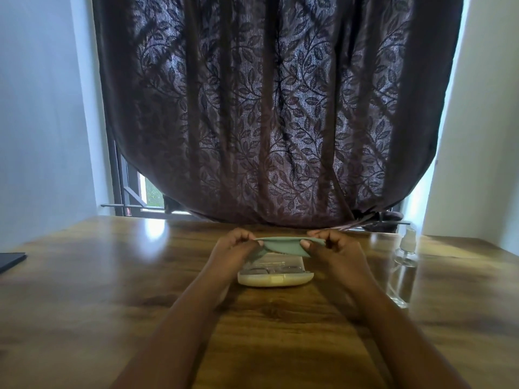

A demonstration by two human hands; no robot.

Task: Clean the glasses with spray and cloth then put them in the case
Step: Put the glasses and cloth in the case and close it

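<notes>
A pale green cloth (283,246) is stretched between my two hands above the middle of the wooden table (112,290). My left hand (236,245) pinches its left end and my right hand (331,248) pinches its right end. Directly beneath the cloth lies an open cream glasses case (276,279), and the glasses (273,268) rest inside it, partly hidden by the cloth and my hands. A clear spray bottle (404,265) with a white nozzle stands upright to the right of my right hand.
A dark flat object (11,261) lies at the table's left edge. A dark leaf-patterned curtain (266,108) hangs over the window behind the table's far edge. White walls flank both sides.
</notes>
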